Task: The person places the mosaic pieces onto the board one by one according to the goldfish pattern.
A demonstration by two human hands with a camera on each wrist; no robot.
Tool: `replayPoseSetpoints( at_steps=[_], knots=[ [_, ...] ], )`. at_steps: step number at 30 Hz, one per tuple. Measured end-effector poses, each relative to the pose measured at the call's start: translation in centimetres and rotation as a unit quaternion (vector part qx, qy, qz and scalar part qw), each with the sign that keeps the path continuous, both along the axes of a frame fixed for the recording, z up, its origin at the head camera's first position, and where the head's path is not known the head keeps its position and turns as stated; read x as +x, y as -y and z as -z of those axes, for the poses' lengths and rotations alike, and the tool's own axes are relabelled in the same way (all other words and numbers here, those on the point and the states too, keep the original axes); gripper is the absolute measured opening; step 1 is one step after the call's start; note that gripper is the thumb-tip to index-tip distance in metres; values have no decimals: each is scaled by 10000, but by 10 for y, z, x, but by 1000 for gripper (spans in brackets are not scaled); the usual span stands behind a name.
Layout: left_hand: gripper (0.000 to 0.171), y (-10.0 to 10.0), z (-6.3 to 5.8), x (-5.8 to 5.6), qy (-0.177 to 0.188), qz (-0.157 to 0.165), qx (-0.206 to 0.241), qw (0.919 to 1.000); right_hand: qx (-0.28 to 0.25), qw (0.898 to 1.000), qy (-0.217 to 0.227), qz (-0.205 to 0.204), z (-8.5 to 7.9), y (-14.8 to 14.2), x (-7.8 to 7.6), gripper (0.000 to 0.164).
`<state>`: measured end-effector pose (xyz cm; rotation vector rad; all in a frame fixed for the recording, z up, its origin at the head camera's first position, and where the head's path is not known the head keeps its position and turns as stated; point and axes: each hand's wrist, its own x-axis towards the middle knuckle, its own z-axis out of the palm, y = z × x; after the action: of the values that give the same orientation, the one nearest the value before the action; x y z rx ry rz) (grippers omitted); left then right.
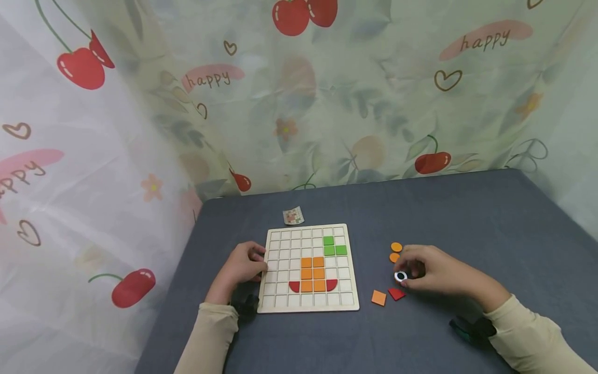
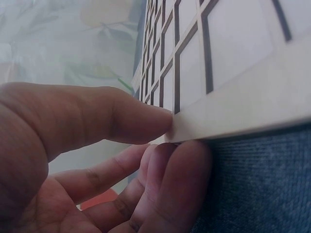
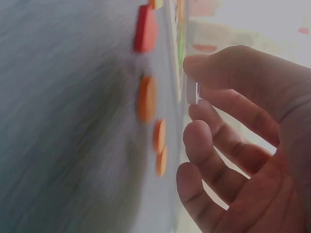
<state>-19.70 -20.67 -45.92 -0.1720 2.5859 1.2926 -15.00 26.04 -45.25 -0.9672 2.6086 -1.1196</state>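
Observation:
A wooden grid board lies on the dark blue cloth, carrying green squares, a block of orange squares and two red quarter-circles. My left hand holds the board's left edge; in the left wrist view the thumb and a curled fingertip press against that edge. To the right of the board, my right hand pinches a small round black-and-white eye piece between thumb and forefinger, just above the cloth. The right wrist view shows this disc edge-on.
Loose pieces lie around the right hand: two orange discs, an orange square and a red triangle. A small picture card sits behind the board. Cherry-print curtains close in the back and left.

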Motion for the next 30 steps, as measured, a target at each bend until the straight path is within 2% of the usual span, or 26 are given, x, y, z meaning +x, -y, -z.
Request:
replayPoseSetpoints(
  at_steps=[6,15,21,30],
  knots=[
    [39,2,1,1,45,-27,-11,10000,87,9998,27,-181,-4,41,-13,16],
    [40,3,2,0,25,-18,-25,10000,60,9961,88,-880,-7,115,-35,17],
    [41,2,1,-1,54,-8,-14,10000,111,9932,42,-1157,-8,156,-45,18],
    [39,2,1,-2,16,13,42,10000,482,9913,-115,-1216,-5,204,-54,18]
  ],
)
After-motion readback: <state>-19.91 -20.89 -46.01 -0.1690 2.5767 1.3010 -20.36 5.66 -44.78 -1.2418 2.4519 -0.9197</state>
